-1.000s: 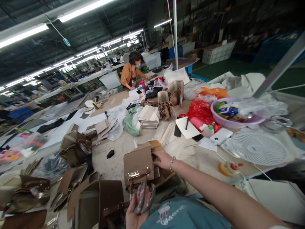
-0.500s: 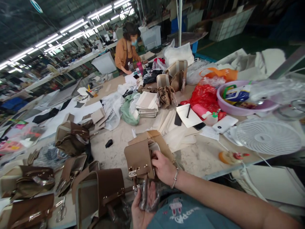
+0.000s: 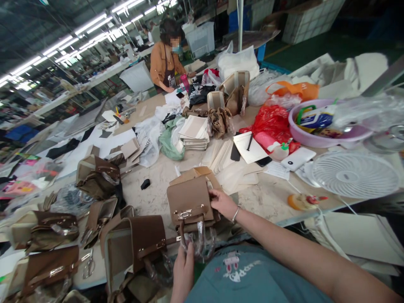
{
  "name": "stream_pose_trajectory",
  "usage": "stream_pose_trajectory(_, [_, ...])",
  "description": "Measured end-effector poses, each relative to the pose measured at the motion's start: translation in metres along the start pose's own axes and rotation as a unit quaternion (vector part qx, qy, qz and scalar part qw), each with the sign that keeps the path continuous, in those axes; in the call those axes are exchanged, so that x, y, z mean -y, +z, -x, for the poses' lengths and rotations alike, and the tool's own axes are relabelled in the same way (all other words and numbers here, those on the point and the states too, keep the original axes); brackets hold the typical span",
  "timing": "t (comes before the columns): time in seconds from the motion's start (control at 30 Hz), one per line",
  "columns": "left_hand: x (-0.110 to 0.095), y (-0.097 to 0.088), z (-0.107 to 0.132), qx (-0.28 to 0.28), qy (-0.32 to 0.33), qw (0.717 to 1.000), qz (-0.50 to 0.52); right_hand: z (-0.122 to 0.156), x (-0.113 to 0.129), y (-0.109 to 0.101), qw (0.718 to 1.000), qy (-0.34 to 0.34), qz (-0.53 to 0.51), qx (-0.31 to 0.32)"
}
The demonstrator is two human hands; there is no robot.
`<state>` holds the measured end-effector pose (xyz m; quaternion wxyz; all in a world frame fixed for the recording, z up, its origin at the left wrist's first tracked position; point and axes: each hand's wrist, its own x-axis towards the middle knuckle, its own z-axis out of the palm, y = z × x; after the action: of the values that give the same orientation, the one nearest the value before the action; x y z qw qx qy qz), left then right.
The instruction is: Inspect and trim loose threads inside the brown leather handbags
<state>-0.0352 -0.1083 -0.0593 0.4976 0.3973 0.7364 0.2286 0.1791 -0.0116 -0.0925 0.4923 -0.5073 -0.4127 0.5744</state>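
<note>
A small brown handbag (image 3: pixel 189 198) with a front flap and metal clasp lies at the table's near edge in the head view. My right hand (image 3: pixel 223 204) is closed on the flap's right edge, thumb and fingers pinching it. Below the bag, my left hand (image 3: pixel 184 267) is closed around one end of its handle (image 3: pixel 200 235), which is wrapped in clear plastic. The left fingertips are partly hidden by the plastic. Behind the bag, a tan piece (image 3: pixel 203 171) shows above the flap.
Several brown bags (image 3: pixel 148 240) stand to the left, near scissors (image 3: pixel 89 267). A stack of panels (image 3: pixel 194 132), a fan (image 3: pixel 353 174), a glue bottle (image 3: pixel 304 202), a purple basin (image 3: pixel 299 132) and a white phone (image 3: pixel 298 159) are around. A co-worker (image 3: pixel 166 59) stands across the table.
My right hand has come out of the bag's side opening to the flap's right edge. The flap now lies flatter and faces me. My left hand went from an open palm to closed around the handle.
</note>
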Motion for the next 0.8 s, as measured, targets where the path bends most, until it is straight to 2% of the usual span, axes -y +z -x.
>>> stream_pose_trajectory(0.07, [-0.004, -0.011, 0.004, 0.047, 0.011, 0.997, -0.053, -0.003, 0.006, -0.002, 0.998, -0.018, 0.054, -0.018])
stream_pose_trajectory(0.13, [-0.013, -0.016, 0.008, 0.094, 0.027, 0.994, -0.043, -0.006, 0.011, -0.002, 0.999, -0.021, 0.045, 0.010])
stream_pose_trajectory(0.23, [-0.025, -0.010, 0.010, 0.083, 0.121, 0.989, -0.031, -0.011, 0.010, 0.001, 0.996, -0.017, -0.032, 0.087])
stream_pose_trajectory(0.3, [-0.027, 0.001, 0.007, 0.057, 0.208, 0.969, -0.119, -0.014, 0.004, 0.003, 0.994, -0.010, -0.041, 0.103])
stream_pose_trajectory(0.37, [-0.022, 0.014, 0.001, 0.051, 0.260, 0.938, -0.223, -0.016, -0.003, 0.004, 0.996, 0.005, -0.031, 0.088])
stream_pose_trajectory(0.47, [-0.012, 0.026, -0.007, 0.059, 0.259, 0.905, -0.331, -0.017, -0.013, 0.005, 0.999, 0.014, -0.017, 0.046])
stream_pose_trajectory(0.57, [-0.016, 0.015, -0.007, 0.058, 0.277, 0.906, -0.314, -0.020, -0.017, 0.004, 1.000, -0.005, 0.024, -0.014])
stream_pose_trajectory(0.63, [-0.036, -0.005, -0.002, 0.012, 0.338, 0.906, -0.255, -0.023, -0.014, 0.001, 0.999, 0.003, 0.025, -0.031])
stream_pose_trajectory(0.67, [-0.052, -0.017, 0.001, -0.022, 0.375, 0.897, -0.235, -0.025, -0.011, -0.001, 1.000, 0.012, 0.016, -0.023])
stream_pose_trajectory(0.73, [-0.089, -0.040, 0.006, -0.044, 0.465, 0.853, -0.234, -0.030, -0.003, -0.005, 0.999, 0.020, -0.003, 0.027])
stream_pose_trajectory(0.8, [-0.125, -0.058, 0.007, -0.100, 0.520, 0.815, -0.236, -0.034, 0.008, -0.006, 0.994, 0.022, 0.009, 0.105])
